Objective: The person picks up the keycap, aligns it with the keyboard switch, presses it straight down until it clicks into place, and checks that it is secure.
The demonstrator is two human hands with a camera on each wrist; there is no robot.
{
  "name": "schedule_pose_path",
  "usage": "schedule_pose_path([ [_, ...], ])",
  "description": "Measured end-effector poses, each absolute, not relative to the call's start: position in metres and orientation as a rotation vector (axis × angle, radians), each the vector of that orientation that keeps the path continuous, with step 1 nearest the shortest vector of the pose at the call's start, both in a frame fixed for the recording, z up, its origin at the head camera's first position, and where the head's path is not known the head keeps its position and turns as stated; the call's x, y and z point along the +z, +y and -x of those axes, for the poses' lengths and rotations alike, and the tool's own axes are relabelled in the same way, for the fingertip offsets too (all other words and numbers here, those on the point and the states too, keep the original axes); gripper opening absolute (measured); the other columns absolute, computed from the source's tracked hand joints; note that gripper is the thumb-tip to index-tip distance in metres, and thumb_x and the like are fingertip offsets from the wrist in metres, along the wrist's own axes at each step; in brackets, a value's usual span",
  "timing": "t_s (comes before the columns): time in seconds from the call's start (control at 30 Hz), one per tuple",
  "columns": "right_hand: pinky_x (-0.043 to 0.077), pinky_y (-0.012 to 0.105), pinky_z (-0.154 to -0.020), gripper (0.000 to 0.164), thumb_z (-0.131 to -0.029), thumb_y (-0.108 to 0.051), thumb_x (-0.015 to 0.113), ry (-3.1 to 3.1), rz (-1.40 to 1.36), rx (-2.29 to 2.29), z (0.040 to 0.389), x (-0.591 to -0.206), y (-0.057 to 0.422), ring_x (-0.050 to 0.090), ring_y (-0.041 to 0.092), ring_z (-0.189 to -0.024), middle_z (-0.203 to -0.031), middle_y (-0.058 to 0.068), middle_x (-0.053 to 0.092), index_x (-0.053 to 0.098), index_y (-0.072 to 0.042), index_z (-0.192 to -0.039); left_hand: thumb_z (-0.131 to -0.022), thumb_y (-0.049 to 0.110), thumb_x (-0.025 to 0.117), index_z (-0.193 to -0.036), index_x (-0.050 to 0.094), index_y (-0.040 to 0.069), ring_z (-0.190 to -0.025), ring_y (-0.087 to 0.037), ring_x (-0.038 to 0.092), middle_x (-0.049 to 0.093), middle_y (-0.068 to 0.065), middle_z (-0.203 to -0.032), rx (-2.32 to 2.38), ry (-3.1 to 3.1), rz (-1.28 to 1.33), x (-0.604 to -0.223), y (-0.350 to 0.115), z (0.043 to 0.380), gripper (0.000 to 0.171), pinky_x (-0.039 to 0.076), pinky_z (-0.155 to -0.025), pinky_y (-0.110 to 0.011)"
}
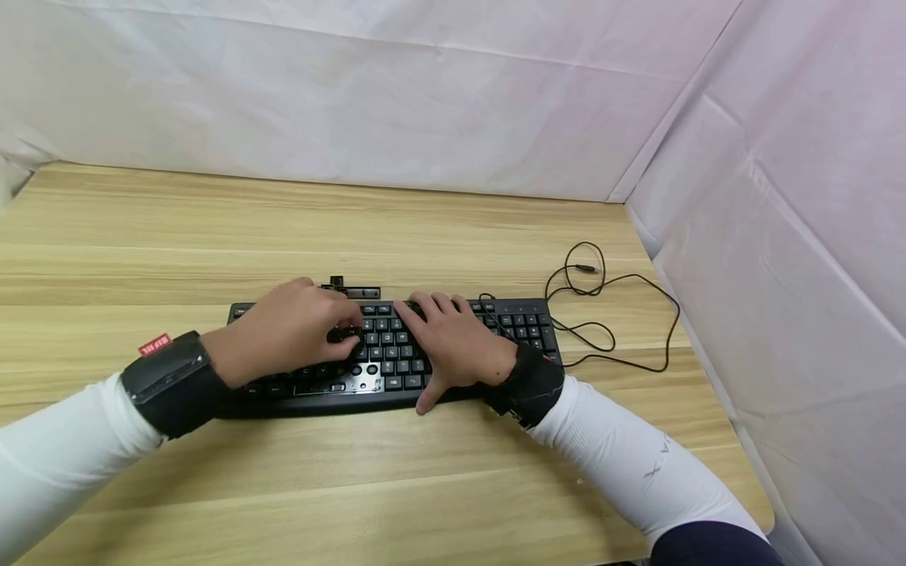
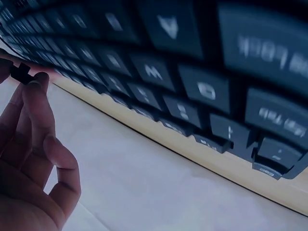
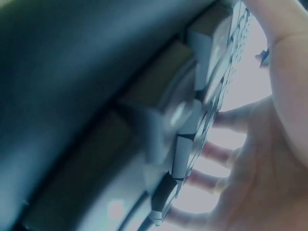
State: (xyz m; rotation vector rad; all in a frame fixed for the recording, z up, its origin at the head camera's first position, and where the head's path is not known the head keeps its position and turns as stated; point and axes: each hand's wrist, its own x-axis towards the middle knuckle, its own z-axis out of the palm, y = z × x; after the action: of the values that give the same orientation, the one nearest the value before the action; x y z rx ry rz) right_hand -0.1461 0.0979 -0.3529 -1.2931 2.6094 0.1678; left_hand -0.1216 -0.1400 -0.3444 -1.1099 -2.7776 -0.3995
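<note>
A black keyboard (image 1: pixel 385 405) lies on the table. Along its front row, some keycaps are off, and a shiny bare strip (image 1: pixel 318 387) with round key sockets shows. Over the keyboard, my left hand (image 1: pixel 290 322) pinches a small black keycap (image 2: pixel 21 73) between thumb and fingertips, raised off the keys in the left wrist view. My right hand (image 1: pixel 453 342) rests across the keys to the right, its fingers spread toward the back edge and its thumb at the front edge. The right wrist view shows its palm and fingers (image 3: pixel 255 178) beside the keys.
Behind the keyboard lie a long black keycap (image 1: pixel 362 292) and a small loose keycap (image 1: pixel 336 280). A thin black cable (image 1: pixel 668 334) loops over the table to the right, with its plug (image 1: pixel 586 269) there. White cloth (image 1: pixel 396 94) hangs behind and on the right.
</note>
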Motion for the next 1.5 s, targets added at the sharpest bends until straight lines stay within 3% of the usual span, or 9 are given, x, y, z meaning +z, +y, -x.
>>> schedule_pose_path([
  [0.43,0.035,0.054,-0.098,0.145,-0.039,-0.085,0.065,2.630,1.303,0.210,0.148,-0.352,0.098,0.030,0.031,-0.124,-0.145,0.016,0.029,0.016,-0.007,-0.150,-0.074,0.026,0.072,-0.081,0.071,0.013,-0.053,-0.005,0.049,0.062,0.004,-0.074,-0.347,-2.720,1.158,-0.357,-0.133,0.090,0.014,0.049,-0.048,-0.030],
  [1.3,0.032,0.055,-0.100,0.143,-0.042,-0.083,0.067,2.622,1.316,0.163,0.147,-0.351,0.097,0.028,0.031,-0.126,-0.146,0.016,0.027,0.016,-0.006,-0.150,-0.079,0.021,0.074,-0.082,0.072,0.014,-0.053,-0.009,0.053,0.060,0.001,-0.075,-0.370,-2.775,1.028,-0.366,-0.127,0.078,0.008,0.051,-0.044,-0.031],
  [1.5,0.032,0.055,-0.100,0.142,-0.041,-0.083,0.067,2.620,1.320,0.163,0.146,-0.349,0.096,0.029,0.030,-0.125,-0.146,0.015,0.028,0.016,-0.007,-0.150,-0.078,0.019,0.075,-0.084,0.074,0.014,-0.059,-0.009,0.057,0.062,0.001,-0.077,-0.393,-2.803,1.006,-0.367,-0.128,0.076,0.008,0.053,-0.049,-0.031],
])
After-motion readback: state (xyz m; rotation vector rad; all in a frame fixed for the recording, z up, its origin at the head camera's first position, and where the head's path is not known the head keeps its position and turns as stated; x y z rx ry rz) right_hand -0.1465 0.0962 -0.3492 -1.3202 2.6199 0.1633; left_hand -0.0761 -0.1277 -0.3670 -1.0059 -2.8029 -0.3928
